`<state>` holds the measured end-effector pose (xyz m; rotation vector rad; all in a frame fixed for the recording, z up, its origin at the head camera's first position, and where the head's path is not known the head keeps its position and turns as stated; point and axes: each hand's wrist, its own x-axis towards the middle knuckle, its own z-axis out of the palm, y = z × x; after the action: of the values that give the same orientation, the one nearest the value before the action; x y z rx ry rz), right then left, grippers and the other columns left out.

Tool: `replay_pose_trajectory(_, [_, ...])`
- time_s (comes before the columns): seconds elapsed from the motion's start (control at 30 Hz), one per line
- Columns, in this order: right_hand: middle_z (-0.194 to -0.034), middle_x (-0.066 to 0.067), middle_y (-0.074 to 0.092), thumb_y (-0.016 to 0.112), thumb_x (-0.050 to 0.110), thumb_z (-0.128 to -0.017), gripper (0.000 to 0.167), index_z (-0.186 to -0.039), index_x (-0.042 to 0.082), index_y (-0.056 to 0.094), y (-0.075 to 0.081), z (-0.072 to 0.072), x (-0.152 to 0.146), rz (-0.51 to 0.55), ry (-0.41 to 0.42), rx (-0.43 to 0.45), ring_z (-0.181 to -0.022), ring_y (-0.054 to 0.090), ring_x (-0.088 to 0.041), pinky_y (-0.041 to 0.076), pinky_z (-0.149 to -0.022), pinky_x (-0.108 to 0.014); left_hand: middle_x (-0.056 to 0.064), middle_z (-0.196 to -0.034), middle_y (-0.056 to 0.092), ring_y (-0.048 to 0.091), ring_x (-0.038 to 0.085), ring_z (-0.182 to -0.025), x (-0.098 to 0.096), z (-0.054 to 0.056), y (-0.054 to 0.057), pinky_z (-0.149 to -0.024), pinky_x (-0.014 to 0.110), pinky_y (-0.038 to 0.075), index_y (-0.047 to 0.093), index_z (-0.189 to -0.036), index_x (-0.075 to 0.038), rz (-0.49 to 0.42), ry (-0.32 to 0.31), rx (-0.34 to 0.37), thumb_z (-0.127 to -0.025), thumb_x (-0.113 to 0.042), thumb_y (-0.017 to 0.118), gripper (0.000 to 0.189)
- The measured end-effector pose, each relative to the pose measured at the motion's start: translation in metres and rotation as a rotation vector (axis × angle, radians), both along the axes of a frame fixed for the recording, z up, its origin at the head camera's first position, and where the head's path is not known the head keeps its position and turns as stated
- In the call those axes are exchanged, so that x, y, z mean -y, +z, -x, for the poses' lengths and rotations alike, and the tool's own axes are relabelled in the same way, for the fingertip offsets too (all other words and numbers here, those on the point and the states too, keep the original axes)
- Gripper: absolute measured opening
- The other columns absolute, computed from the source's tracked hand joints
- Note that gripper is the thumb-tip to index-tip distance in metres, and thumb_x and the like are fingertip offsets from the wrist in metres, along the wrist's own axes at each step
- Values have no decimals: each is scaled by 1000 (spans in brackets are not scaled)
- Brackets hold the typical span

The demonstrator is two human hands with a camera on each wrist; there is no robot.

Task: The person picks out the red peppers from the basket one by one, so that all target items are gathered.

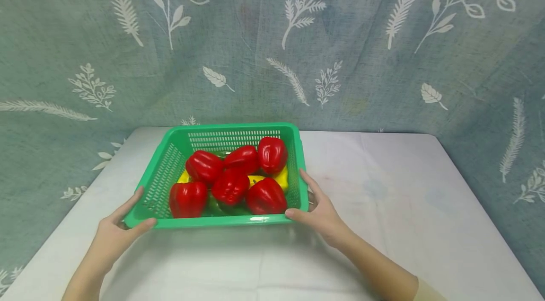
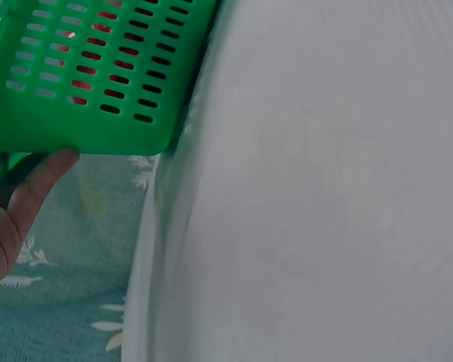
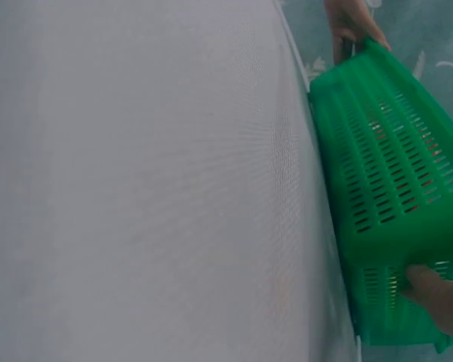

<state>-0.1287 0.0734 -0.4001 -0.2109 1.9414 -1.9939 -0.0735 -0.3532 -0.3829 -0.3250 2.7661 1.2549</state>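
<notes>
A green plastic basket (image 1: 221, 221) with slotted walls is on the white-covered table, holding several red bell peppers (image 1: 188, 199). Yellow pieces (image 1: 282, 178) and something green (image 1: 217, 207) show beneath them, partly hidden. My left hand (image 1: 111, 237) grips the basket's front left corner, thumb on the front rim and fingers along the left side. At the front right corner my right hand (image 1: 322, 219) holds the basket the same way; some of its fingers are hidden behind the wall. The right wrist view shows both the right hand (image 3: 442, 300) and the left hand (image 3: 355, 21) on the basket (image 3: 392, 173).
White cloth covers the table (image 1: 383, 197), which extends right of the basket and in front of it. Behind the table hangs a grey-green curtain (image 1: 255, 31) with white leaf patterns, also seen along both sides.
</notes>
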Motion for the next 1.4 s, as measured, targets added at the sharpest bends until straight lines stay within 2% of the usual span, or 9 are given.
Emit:
replay_pose_trajectory(0.13, [-143, -17, 42, 73, 15, -82, 86, -148, 38, 23, 0, -1, -6, 0, -16, 11, -118, 53, -35, 54, -87, -39, 24, -154, 13, 20, 47, -137, -7, 2, 1, -89, 28, 51, 8, -150, -36, -1, -11, 7, -88, -40, 65, 84])
replay_pose_trajectory(0.3, [-143, -17, 41, 73, 14, -81, 87, -148, 38, 23, -1, -3, -14, 1, -31, 11, -118, 54, -35, 55, -87, -40, 23, -154, 13, 19, 47, -137, -15, 6, 1, -100, 55, 36, 9, -150, -35, -15, -16, 1, -88, -40, 65, 84])
replay_pose_trajectory(0.53, [-146, -18, 37, 73, 18, -81, 87, -149, 37, 22, -1, -6, -29, -12, -38, 2, -121, 50, -37, 54, -87, -40, 23, -154, 15, 19, 46, -138, -28, 11, 2, -102, 55, 35, 11, -151, -29, -27, -39, 2, -87, -39, 67, 86])
replay_pose_trajectory(0.63, [-146, -20, 36, 73, 17, -81, 87, -149, 35, 22, 0, -8, -36, -10, -46, -5, -120, 51, -38, 55, -86, -40, 22, -154, 18, 23, 42, -138, -34, 15, 3, -99, 45, 43, 14, -151, -28, -23, -58, -2, -86, -40, 68, 85])
replay_pose_trajectory(0.8, [-146, -22, 36, 72, 13, -82, 87, -150, 31, 20, 2, -10, -47, 5, -56, -9, -119, 52, -38, 55, -86, -37, 23, -152, 23, 55, 17, -105, -43, 22, 3, -75, 19, 48, 21, -151, -24, -35, -74, -20, -84, -39, 70, 84])
replay_pose_trajectory(0.9, [-147, -21, 34, 71, 13, -82, 87, -151, 30, 20, 3, -11, -52, -15, -74, -4, -120, 51, -38, 55, -86, -36, 24, -151, 27, 55, 4, -83, -47, 24, 3, -65, 17, 46, 23, -150, -22, -76, -81, -30, -84, -36, 71, 83])
replay_pose_trajectory(1.07, [-148, -20, 32, 70, 13, -83, 86, -151, 31, 19, 4, -12, -61, -43, -96, 0, -124, 47, -38, 55, -86, -35, 24, -138, 44, 52, 6, -70, -56, 26, 4, -56, 21, 42, 27, -150, -21, -108, -91, -55, -82, -34, 73, 82])
replay_pose_trajectory(1.23, [-148, -19, 33, 68, 9, -84, 86, -151, 31, 18, 4, -13, -73, -74, -118, 15, -123, 46, -37, 55, -85, -33, 24, -132, 50, 53, 7, -71, -69, 31, 3, -59, 20, 45, 30, -149, -22, -121, -116, -59, -80, -36, 75, 84])
replay_pose_trajectory(1.4, [-148, -20, 31, 67, 9, -84, 86, -151, 31, 17, 5, -14, -86, -102, -132, 13, -123, 46, -37, 55, -84, -31, 20, -146, 39, 58, 10, -85, -80, 38, 2, -67, 19, 49, 32, -148, -21, -142, -146, -71, -78, -35, 76, 84])
